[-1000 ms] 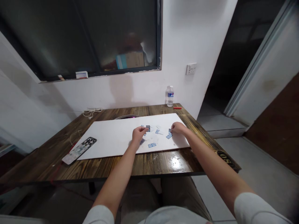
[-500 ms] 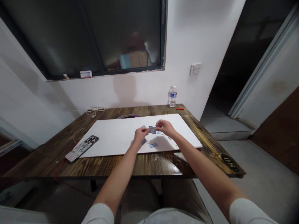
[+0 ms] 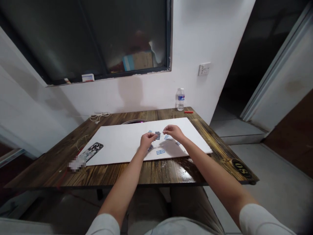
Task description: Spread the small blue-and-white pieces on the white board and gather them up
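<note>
My left hand (image 3: 147, 141) pinches small dark flat pieces with blue edges (image 3: 158, 135) between thumb and fingers, held above a white board (image 3: 119, 140). Just to the right, my right hand (image 3: 174, 131) hovers with bent, slightly parted fingers. Its fingertips are apart from those pieces, and nothing shows in them. Similar blue-edged pieces lie on the board: one pair (image 3: 160, 152) in front, one piece (image 3: 166, 137) under my right hand, another (image 3: 178, 143) further right. Beside my left wrist lies a darker piece (image 3: 150, 148), partly hidden. Their exact kind is too small to tell.
A phone (image 3: 94, 150) in a patterned case overlaps the board's left edge. At the back of the wooden table (image 3: 117, 174) stand a water bottle (image 3: 180, 100) and a red pen-like stick (image 3: 188, 112). A white cable (image 3: 99, 116) is coiled at the back left.
My right hand has let go of the pieces and drawn slightly away to the right. The pieces in my left hand now overlap more closely. The view has shifted slightly.
</note>
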A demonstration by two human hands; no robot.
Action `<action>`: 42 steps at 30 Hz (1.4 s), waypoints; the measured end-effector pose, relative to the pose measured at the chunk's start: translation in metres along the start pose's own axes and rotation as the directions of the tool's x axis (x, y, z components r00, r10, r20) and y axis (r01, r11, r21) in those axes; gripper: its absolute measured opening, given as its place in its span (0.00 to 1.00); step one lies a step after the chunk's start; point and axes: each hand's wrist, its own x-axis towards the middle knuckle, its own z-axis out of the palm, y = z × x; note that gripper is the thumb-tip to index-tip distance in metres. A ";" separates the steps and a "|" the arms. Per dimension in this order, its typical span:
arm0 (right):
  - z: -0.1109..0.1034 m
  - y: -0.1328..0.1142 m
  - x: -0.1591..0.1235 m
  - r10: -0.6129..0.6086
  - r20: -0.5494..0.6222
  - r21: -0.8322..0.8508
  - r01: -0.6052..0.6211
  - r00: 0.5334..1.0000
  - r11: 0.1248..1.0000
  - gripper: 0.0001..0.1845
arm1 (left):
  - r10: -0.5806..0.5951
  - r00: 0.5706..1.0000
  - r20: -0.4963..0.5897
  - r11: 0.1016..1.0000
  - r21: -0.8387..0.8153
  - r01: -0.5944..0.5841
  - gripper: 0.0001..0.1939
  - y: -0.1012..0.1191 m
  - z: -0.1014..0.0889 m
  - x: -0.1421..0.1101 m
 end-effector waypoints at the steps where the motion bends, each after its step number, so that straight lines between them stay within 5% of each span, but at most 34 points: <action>1: -0.007 0.001 0.002 0.027 -0.013 -0.111 -0.028 1.000 0.993 0.14 | -0.001 1.000 -0.018 1.000 -0.006 0.001 0.23 0.000 0.000 0.000; 6: -0.028 0.006 0.003 0.227 0.029 -0.625 -0.159 0.973 0.764 0.11 | -0.019 0.999 -0.050 1.000 -0.012 0.018 0.23 0.001 -0.001 0.001; 12: -0.016 0.009 -0.010 0.309 0.051 -0.789 -0.151 0.950 0.596 0.15 | -0.026 0.997 -0.078 1.000 -0.012 0.025 0.24 0.002 -0.002 0.003; 24: -0.035 0.016 -0.014 0.424 -0.084 -0.778 -0.325 0.902 0.537 0.12 | -0.035 0.994 -0.101 0.999 -0.021 0.033 0.21 0.006 -0.003 0.001; 28: -0.034 0.014 -0.017 0.322 -0.156 -0.778 -0.317 0.934 0.542 0.14 | -0.047 0.993 -0.105 0.999 -0.014 0.046 0.22 0.004 -0.003 0.002; 33: -0.014 0.004 -0.011 0.233 -0.077 -0.788 -0.202 0.969 0.581 0.22 | -0.039 0.993 -0.110 0.999 -0.001 0.039 0.23 0.001 -0.003 0.003; 42: 0.009 -0.001 0.014 0.391 0.034 -0.870 -0.165 0.920 0.465 0.21 | -0.034 0.994 -0.105 0.999 -0.010 0.033 0.24 0.001 -0.003 0.003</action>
